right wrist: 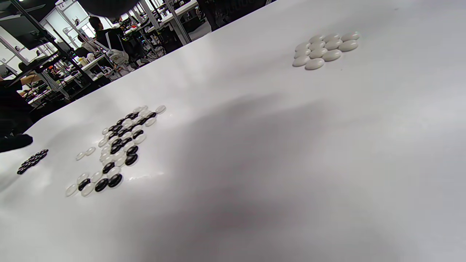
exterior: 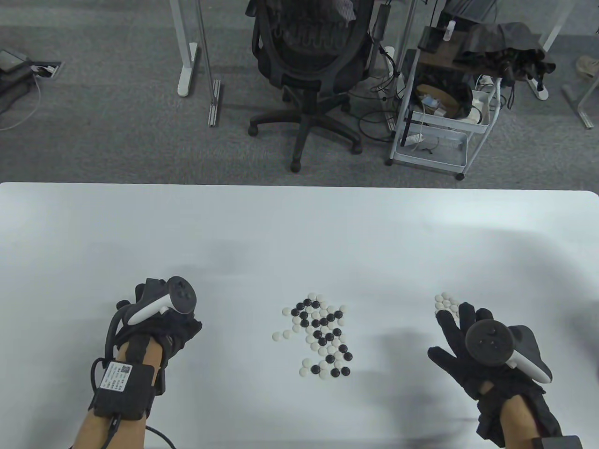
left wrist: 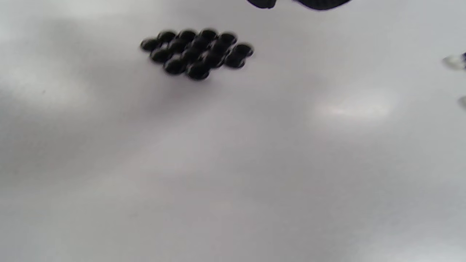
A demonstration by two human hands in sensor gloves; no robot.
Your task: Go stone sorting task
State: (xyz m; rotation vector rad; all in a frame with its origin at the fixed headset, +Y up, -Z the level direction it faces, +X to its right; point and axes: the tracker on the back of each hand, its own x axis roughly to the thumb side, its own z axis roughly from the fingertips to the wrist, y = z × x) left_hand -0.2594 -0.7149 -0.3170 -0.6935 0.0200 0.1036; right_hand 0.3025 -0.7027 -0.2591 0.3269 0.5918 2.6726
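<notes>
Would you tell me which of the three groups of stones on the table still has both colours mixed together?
The middle group: black and white lie jumbled there, while the right group is all white and the left group all black.

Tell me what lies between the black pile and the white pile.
The mixed stones lie between the black pile and white pile, seen in the right wrist view.

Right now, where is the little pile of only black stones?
The black pile lies on the table's left side, under the left hand, left of the mixed stones.
</notes>
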